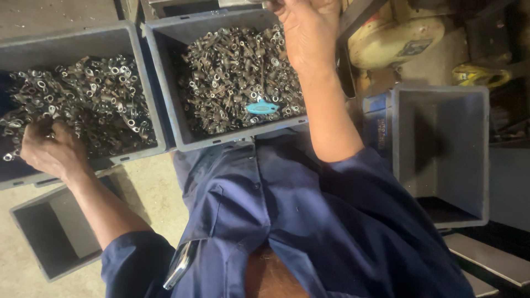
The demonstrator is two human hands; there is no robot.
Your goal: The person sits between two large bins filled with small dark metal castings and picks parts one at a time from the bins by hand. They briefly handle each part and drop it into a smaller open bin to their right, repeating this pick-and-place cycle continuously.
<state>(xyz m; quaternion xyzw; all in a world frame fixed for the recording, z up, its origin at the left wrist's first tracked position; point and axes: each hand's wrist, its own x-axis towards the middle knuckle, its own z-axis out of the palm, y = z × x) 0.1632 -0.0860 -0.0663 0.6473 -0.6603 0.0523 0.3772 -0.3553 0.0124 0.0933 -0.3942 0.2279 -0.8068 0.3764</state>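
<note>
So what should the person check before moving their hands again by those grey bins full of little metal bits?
1. Left hand in the left grey plastic bin, on the small metal ring-ended parts: ok.
2. Left hand's grip on any parts: cannot tell, fingers curl under.
3. Right hand at the far rim of the middle grey plastic bin: ok.
4. What the right hand holds: cannot tell, cut off at the picture's edge.
5. Small blue plastic piece lying on the middle bin's pile: ok, in view.
6. Grey plastic bin on the right has room: ok.

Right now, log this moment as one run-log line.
left hand: in left parts bin | right hand: over middle bin | side bin: no parts
</note>
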